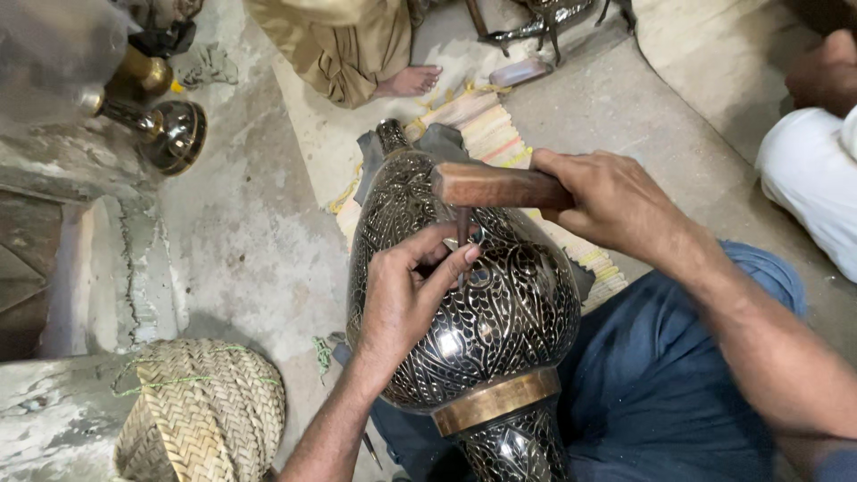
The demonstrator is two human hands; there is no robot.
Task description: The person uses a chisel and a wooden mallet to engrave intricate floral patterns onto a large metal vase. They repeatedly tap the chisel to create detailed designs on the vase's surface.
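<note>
A large dark vase (486,303) with fine engraved leaf patterns lies on its side across the person's lap, its narrow neck pointing away toward a striped mat (486,134) on the concrete floor (241,241). A brass band (495,402) rings the vase near its foot, close to the person's body.

The left hand (406,299) rests on the belly of the vase, its fingers pinched narrow around a thin chisel (462,228) that stands nearly upright with its tip on the engraved surface. The right hand (611,201) is closed firmly around a wooden mallet (491,186), which lies level just above the chisel's top end; whether the two touch cannot be told.

The person sits in blue trousers (661,375). To the lower left stands a woven basket (210,411) on the floor. At the upper left, two brass pieces (165,125) lie by a stone ledge. Farther off, another person's bare foot (411,82) and tan garment (344,40) show beside the mat, and at the right edge a second person in white cloth (812,178) sits near.
</note>
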